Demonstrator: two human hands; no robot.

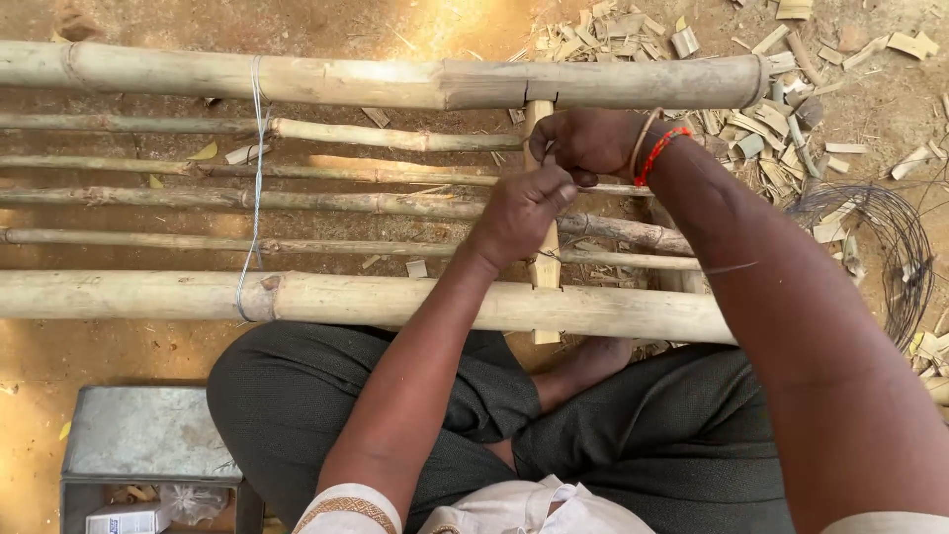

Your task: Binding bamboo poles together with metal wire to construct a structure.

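Observation:
A frame of bamboo poles lies across my lap: a thick far pole [326,79], a thick near pole [395,300] and several thin canes [346,203] between them. A short flat bamboo cross strip [545,269] runs over the canes. My left hand [519,213] pinches something thin against the strip and a cane; what it grips is too small to tell. Just beyond it, my right hand [585,143], with a red and a tan bangle at the wrist, is closed by the top of the strip. A thin wire [727,267] trails rightwards.
A pale wire tie [257,188] binds the poles at the left. Bamboo chips [761,129] litter the ground at the upper right. A coil of dark wire [890,247] lies at the right. A grey metal box [148,435] with small packets stands by my left knee.

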